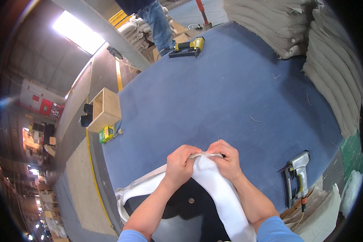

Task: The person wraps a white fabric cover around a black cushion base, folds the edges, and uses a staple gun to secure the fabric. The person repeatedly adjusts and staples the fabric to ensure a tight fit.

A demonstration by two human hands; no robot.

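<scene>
A wide blue felt-covered worktable (230, 88) fills the middle of a dim workshop, with stacks of pale stuffed sacks (330, 60) piled along its far and right edges and another person's legs in jeans (159, 24) standing at the far side. On the near edge of the table, both hands work a strip of white fabric (218, 185). The left hand (180, 164) and the right hand (227, 158) sit close together, knuckles almost touching, each closed with fingers curled and pinching the top fold of the cloth between them. From that pinched point the fabric falls toward the person in two runs: a broad band runs near and right, passing under the right forearm, while a narrower band trails near and left, off toward the table's edge. So the strip's long axis runs roughly from the hands back toward the body, and neither hand is nearer; they share the same spot. A grey staple gun (297, 177) lies on the table to the right, closer to the right hand. A yellow nail gun (188, 46) rests at the far edge, and an open wooden box (105, 109) stands off the table's left side.
</scene>
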